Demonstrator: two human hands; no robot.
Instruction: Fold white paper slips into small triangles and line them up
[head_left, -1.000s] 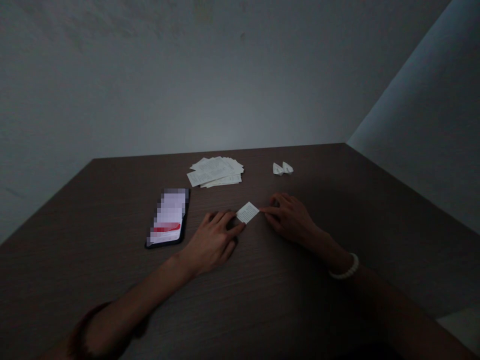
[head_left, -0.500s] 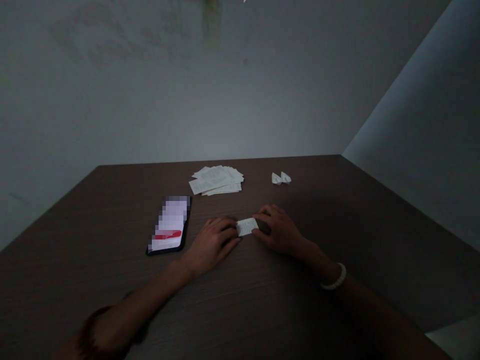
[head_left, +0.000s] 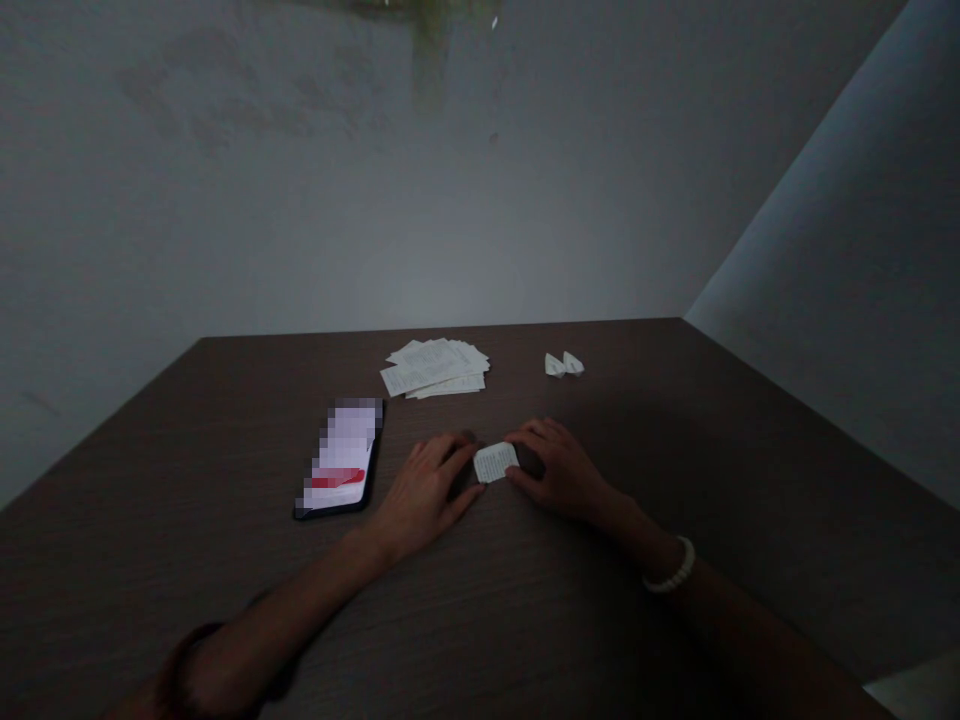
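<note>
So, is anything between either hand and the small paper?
Nothing visible: left hand and right hand are at the edges of the small paper. The phone lies left of them, the paper pile beyond.

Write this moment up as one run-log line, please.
left hand: at left edge of small printed paper; right hand: at its right edge; phone: left of left hand; paper stack and bow-shaped paper: farther back

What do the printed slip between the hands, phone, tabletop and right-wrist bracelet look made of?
Printed slip: likely paper, matte; white, printed lines, no shine.
Phone: likely glass-fronted, smooth and lit; dark rim may be plastic, rubber or metal.
Tabletop: wood or wood-look laminate, low sheen; fine grain lines.
Bracelet: pale beads, by its lumpy outline; plastic, stone or pearl, can't tell.
</note>
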